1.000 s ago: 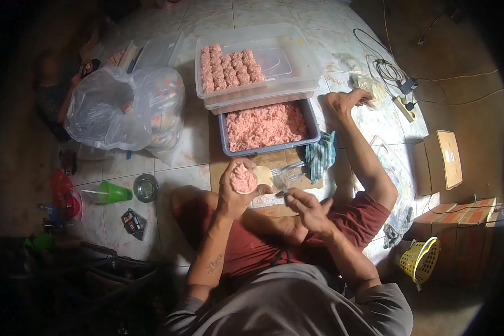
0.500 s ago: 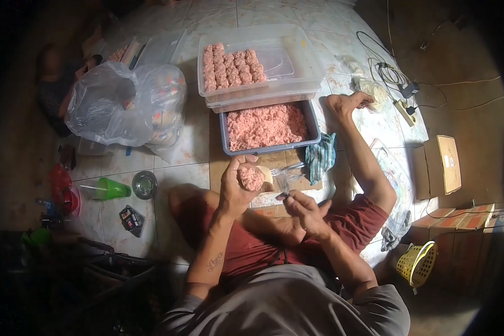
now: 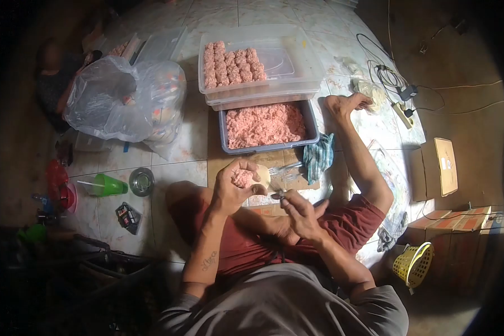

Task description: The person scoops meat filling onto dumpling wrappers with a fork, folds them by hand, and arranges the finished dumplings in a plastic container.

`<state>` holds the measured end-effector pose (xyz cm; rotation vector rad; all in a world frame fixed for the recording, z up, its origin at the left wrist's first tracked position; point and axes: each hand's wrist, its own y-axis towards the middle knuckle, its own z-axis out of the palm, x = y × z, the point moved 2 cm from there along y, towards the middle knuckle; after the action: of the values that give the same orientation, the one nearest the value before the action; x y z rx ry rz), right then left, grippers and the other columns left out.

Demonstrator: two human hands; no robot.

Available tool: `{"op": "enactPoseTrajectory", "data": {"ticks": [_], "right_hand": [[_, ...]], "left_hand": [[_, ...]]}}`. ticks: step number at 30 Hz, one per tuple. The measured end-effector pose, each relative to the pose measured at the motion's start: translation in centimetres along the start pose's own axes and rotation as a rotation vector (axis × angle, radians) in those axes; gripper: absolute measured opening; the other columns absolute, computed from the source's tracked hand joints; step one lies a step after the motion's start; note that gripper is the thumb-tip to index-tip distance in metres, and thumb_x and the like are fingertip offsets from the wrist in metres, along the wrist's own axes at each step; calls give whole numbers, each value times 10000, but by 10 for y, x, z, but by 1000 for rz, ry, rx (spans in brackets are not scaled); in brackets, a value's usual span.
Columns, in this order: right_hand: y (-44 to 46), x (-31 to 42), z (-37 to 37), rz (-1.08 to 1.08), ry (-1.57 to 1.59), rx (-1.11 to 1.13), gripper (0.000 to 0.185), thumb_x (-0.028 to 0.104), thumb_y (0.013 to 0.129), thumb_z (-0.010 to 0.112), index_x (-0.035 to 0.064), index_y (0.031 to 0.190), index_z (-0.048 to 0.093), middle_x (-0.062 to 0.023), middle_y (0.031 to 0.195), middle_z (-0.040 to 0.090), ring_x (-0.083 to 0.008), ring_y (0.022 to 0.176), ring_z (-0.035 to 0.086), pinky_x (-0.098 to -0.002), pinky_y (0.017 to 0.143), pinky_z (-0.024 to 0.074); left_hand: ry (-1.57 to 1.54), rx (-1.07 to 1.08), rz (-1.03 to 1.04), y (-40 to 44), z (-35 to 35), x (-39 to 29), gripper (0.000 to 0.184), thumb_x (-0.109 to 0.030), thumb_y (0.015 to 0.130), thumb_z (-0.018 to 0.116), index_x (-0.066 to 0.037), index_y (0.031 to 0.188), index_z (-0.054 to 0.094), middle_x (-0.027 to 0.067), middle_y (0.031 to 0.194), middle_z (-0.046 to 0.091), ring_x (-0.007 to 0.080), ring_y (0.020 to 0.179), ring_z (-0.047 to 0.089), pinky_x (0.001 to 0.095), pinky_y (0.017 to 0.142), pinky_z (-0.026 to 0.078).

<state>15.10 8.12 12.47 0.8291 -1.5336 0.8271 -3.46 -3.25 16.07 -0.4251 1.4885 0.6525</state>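
Note:
My left hand [image 3: 232, 187] is curled round a small lump of pink minced filling [image 3: 242, 178], over my lap. Just right of it lies a pale round wrapper [image 3: 261, 175] on the cardboard, partly behind my fingers. My right hand [image 3: 299, 211] grips a thin utensil [image 3: 276, 192], its tip blurred near my left thumb. Beyond my hands, a grey tub [image 3: 224, 134] holds a mass of pink filling. Behind it, a clear plastic box [image 3: 297, 67] holds rows of shaped pink pieces [image 3: 232, 67]. Forks [image 3: 285, 169] lie beside a checked cloth [image 3: 318, 159].
A clear plastic bag [image 3: 103, 103] stands at the left, with another person [image 3: 56, 78] behind it. Nearer are a green cup [image 3: 111, 185] and a glass dish [image 3: 141, 181]. Cables, a power strip [image 3: 402, 115], cardboard boxes and a yellow basket [image 3: 413, 264] are at the right.
My left hand has turned and its fingers have closed further round the pink lump. My right hand has shifted slightly left with the utensil, closer to my left hand.

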Motion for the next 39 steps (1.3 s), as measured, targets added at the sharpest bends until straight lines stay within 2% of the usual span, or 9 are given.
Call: {"op": "enactPoseTrajectory", "data": {"ticks": [7, 11, 16, 20, 23, 24, 31, 37, 39], "right_hand": [[19, 25, 3, -224, -389, -130, 251, -53, 960, 590, 2, 1202, 631, -113, 958, 601, -196, 839, 598, -299, 741, 492], [31, 75, -27, -503, -545, 55, 255, -10, 915, 630, 15, 1169, 615, -178, 962, 614, -402, 836, 624, -431, 718, 520], [44, 98, -48, -331, -600, 131, 182, 44, 960, 593, 6, 1136, 613, -182, 963, 626, -388, 853, 648, -431, 751, 526], [33, 114, -32, -71, -341, -14, 148, -11, 967, 568, 3, 1107, 614, -182, 927, 615, -312, 787, 609, -374, 741, 502], [22, 100, -26, -279, -317, -48, 178, -41, 950, 565, 7, 1117, 603, -187, 890, 581, -350, 779, 591, -398, 726, 492], [22, 93, -19, -294, -440, 24, 204, -37, 940, 569, 11, 1133, 612, -192, 862, 547, -394, 788, 584, -436, 710, 481], [32, 91, -10, -54, -510, -30, 89, 3, 916, 578, -17, 984, 632, -214, 878, 592, -424, 786, 588, -492, 688, 477], [100, 127, -14, -286, -670, 113, 51, 13, 874, 606, -12, 918, 610, -202, 871, 636, -412, 881, 635, -475, 742, 515], [141, 116, -6, -405, -762, 172, 45, 39, 877, 606, 1, 899, 601, -205, 860, 638, -408, 887, 644, -482, 744, 524]], "left_hand": [[347, -132, 71, 6, 5, -3, 370, -157, 711, 928, -34, 888, 628, 30, 772, 620, 116, 712, 556, 294, 663, 496], [323, 15, 22, 6, 0, 7, 288, -129, 741, 882, -22, 906, 671, 90, 765, 681, 179, 680, 634, 338, 654, 520], [476, 94, -33, 12, 2, 7, 274, -147, 762, 858, -12, 925, 685, 127, 775, 710, 249, 704, 698, 355, 675, 541], [115, 169, -121, 0, 1, 8, 354, -81, 778, 880, 6, 1053, 675, 66, 960, 731, 107, 881, 663, 279, 815, 544], [50, 176, 57, -1, -4, 10, 295, -40, 803, 848, 10, 1047, 689, 60, 941, 737, 108, 863, 670, 280, 775, 547], [-3, 231, -175, 0, -3, 18, 233, -26, 824, 817, 7, 1028, 708, 63, 900, 747, 117, 835, 685, 287, 729, 548], [436, 4, -25, 0, 4, 31, 193, -114, 823, 823, -21, 952, 714, 94, 817, 734, 142, 740, 681, 314, 683, 539], [-340, -54, 56, -14, -40, 40, 308, -49, 745, 900, -30, 909, 640, -2, 822, 649, 58, 764, 577, 268, 746, 521], [-78, -28, -61, -23, -55, 79, 279, -50, 762, 888, -24, 874, 633, 7, 791, 644, 66, 736, 567, 273, 708, 518]]}}
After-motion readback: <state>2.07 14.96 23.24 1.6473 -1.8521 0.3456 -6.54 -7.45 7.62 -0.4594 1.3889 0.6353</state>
